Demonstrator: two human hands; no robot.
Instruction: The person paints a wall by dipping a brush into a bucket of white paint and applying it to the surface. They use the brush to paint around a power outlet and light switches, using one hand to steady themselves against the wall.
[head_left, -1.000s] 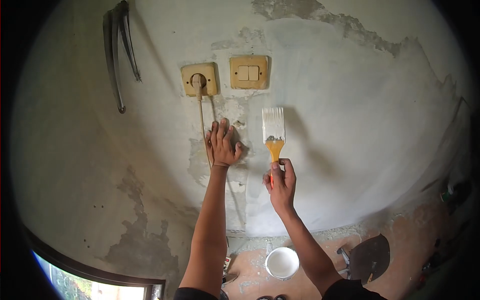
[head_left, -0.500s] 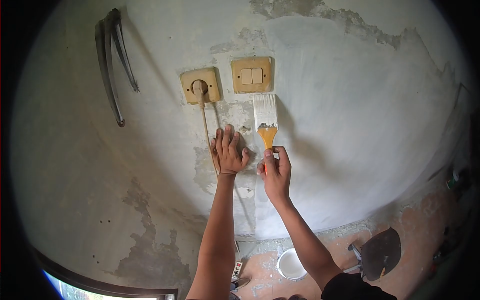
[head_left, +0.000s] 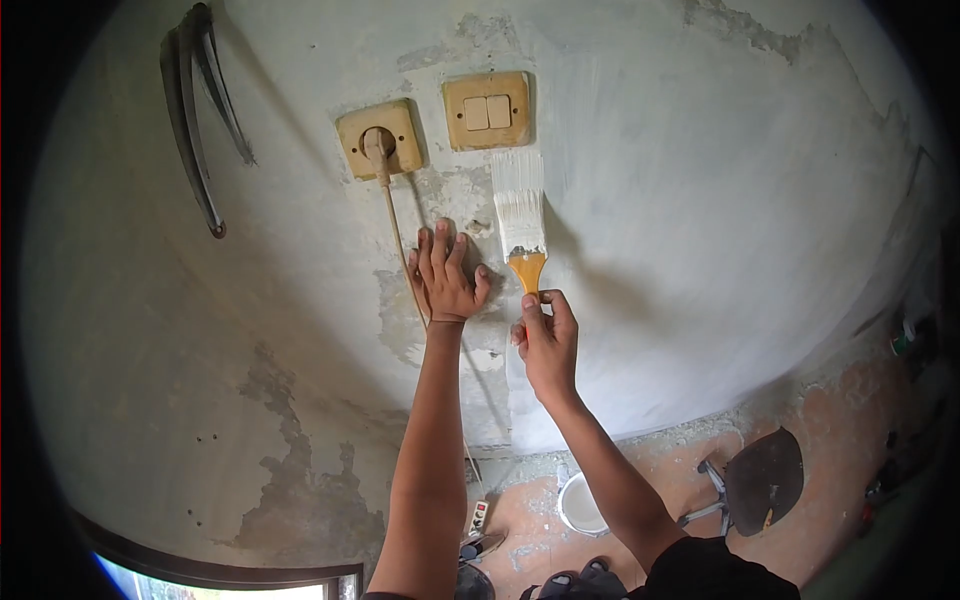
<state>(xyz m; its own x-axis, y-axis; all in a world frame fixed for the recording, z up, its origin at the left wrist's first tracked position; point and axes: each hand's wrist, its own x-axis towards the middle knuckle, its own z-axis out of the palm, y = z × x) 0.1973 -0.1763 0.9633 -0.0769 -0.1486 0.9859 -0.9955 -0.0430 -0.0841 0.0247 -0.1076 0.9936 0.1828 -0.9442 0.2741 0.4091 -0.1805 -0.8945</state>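
My left hand (head_left: 445,275) lies flat against the patchy wall (head_left: 640,200), fingers spread, beside the cord below the socket. The socket (head_left: 405,140) is yellowed and has a beige plug (head_left: 377,150) in it. To its right is a yellowed double switch (head_left: 487,112). My right hand (head_left: 547,340) grips the orange handle of a wide paintbrush (head_left: 526,272). White paint coats the bristles, which point up and touch the wall just below the switch. A streak of wet white paint shows at their tip.
Dark straps (head_left: 190,110) hang on the wall at the upper left. Down on the floor are a white bucket (head_left: 582,504), a power strip (head_left: 479,516) and a dark chair seat (head_left: 765,482). A window frame (head_left: 230,577) runs along the lower left.
The view has shifted, so the socket and switch sit higher and further left. The brush is now a little lower relative to the switch, with fresh white paint above it.
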